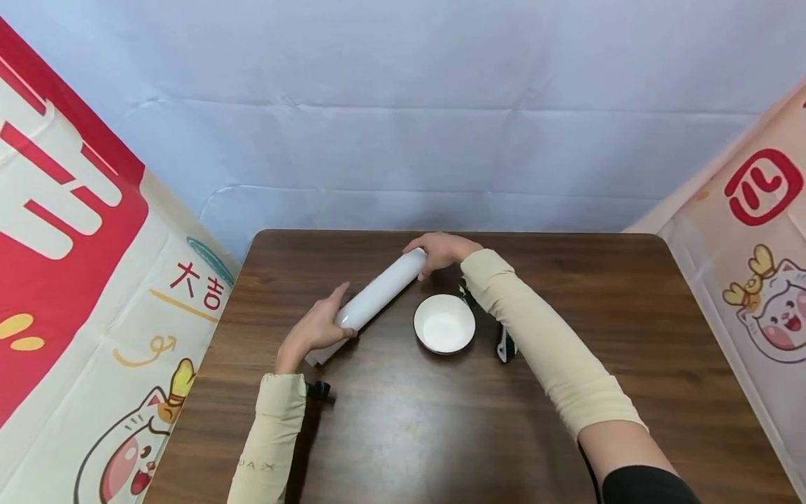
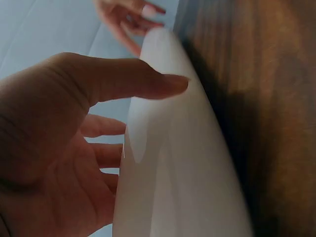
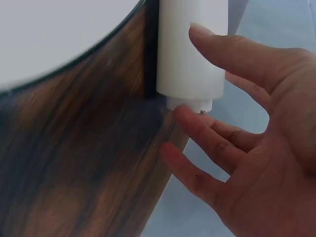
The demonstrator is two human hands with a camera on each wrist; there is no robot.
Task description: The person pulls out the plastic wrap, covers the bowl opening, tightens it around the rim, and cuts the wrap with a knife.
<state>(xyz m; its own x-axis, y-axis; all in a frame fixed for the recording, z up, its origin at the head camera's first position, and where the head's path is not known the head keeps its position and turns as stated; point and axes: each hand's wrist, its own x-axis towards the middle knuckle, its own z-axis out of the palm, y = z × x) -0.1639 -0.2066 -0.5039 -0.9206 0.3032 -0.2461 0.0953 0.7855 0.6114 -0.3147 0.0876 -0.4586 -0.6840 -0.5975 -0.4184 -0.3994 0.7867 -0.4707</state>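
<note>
A glossy white roll of what looks like cling film point(image 1: 383, 288) lies slantwise on the wooden table, its far end up to the right. Around its near end, my left hand point(image 1: 319, 323) grips with the thumb over the top and the fingers on the far side; the left wrist view shows this thumb lying across the white surface. At the far end my right hand point(image 1: 443, 252) holds the roll. In the right wrist view, its thumb rests against the roll's side and its fingertips point(image 3: 186, 117) are at the short protruding core point(image 3: 190, 104).
Right of the roll stands a white bowl point(image 1: 444, 323) with a dark rim. A black-and-white object point(image 1: 506, 346) lies beside the bowl, partly hidden by the right sleeve. Something small and green point(image 1: 464, 288) shows behind the bowl. The table's back edge meets a pale cloth point(image 1: 403, 154).
</note>
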